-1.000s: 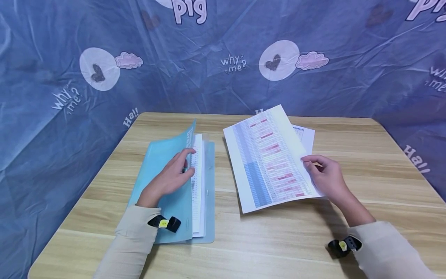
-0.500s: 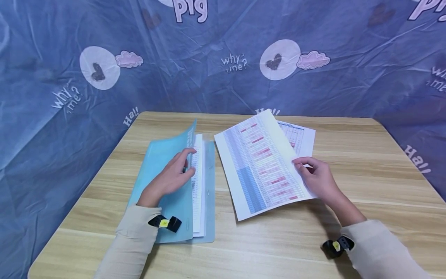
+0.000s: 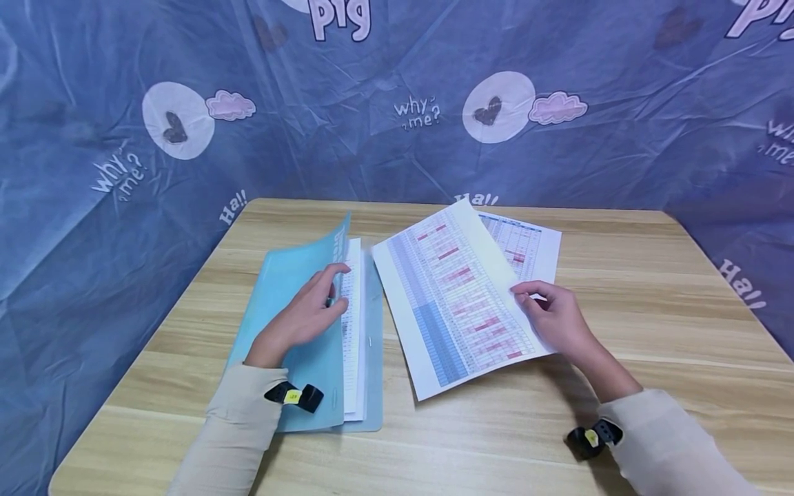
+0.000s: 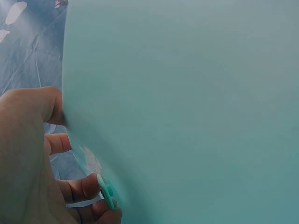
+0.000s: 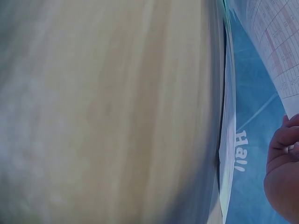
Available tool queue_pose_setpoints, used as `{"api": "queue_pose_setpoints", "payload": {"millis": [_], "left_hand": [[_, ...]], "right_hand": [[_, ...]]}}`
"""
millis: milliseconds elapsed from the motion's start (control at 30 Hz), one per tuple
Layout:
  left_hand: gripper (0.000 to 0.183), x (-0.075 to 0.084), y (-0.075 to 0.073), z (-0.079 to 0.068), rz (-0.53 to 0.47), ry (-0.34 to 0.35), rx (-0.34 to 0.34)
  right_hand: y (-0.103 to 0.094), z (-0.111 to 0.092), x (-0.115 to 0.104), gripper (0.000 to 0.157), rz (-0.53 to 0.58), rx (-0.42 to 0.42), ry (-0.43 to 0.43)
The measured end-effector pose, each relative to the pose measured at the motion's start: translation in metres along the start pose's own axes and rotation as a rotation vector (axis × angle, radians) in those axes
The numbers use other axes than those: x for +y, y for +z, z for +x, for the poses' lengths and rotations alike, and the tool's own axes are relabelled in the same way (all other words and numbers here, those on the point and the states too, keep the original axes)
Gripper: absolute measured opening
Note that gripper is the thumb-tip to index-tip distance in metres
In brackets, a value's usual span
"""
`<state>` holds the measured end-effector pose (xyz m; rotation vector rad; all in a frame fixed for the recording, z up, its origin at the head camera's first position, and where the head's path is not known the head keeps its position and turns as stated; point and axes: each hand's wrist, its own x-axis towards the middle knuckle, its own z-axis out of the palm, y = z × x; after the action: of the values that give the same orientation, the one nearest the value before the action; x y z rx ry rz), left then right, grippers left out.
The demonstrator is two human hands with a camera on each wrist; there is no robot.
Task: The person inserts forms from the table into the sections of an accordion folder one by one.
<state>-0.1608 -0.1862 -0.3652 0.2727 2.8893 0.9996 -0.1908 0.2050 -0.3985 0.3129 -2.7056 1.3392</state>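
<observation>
A light blue folder [image 3: 282, 275] lies on the left of the table with its front cover lifted partway. My left hand [image 3: 300, 315] holds that cover by its free edge. In the left wrist view the fingers curl at the edge, around a small green button-like clasp [image 4: 106, 191]. White printed papers [image 3: 352, 365] show inside the folder. My right hand [image 3: 554, 313] pinches the right side of a sheet of paper [image 3: 455, 303] printed with a blue and red table. This sheet is tilted, its upper left corner over the folder's right edge.
A second printed sheet [image 3: 538, 251] lies at the back of the wooden table [image 3: 670, 296], partly covered by the held one. Behind the table hangs a blue patterned cloth [image 3: 347, 138].
My right hand has carried the sheet leftward and slightly toward me, to the folder's edge. More of the sheet behind it shows. The left hand and folder have stayed put.
</observation>
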Motion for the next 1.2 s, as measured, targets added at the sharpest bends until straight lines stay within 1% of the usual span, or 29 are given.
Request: {"api": "queue_pose_setpoints", "payload": {"millis": [233,600,767,933,1200], "left_hand": [[0.051,-0.0006,0.001,0.0003,0.004,-0.008,-0.001],[0.051,-0.0003,0.0013,0.0009,0.006,-0.008,0.005],[0.051,0.0,0.0016,0.0009,0.012,-0.018,0.009],[0.051,0.0004,0.002,0.0006,0.016,-0.021,0.006],[0.051,0.0013,0.0017,0.0003,0.014,-0.026,0.003]], "right_hand": [[0.0013,0.0004,-0.0024,0.02,0.0,-0.032,0.015],[0.0039,0.0017,-0.0048,0.02,0.01,-0.055,0.017],[0.004,0.0021,-0.0056,0.021,0.025,-0.074,0.031],[0.0018,0.0027,-0.0067,0.021,0.037,-0.069,0.033],[0.0005,0.0035,-0.0073,0.02,0.032,-0.052,0.012]]}}
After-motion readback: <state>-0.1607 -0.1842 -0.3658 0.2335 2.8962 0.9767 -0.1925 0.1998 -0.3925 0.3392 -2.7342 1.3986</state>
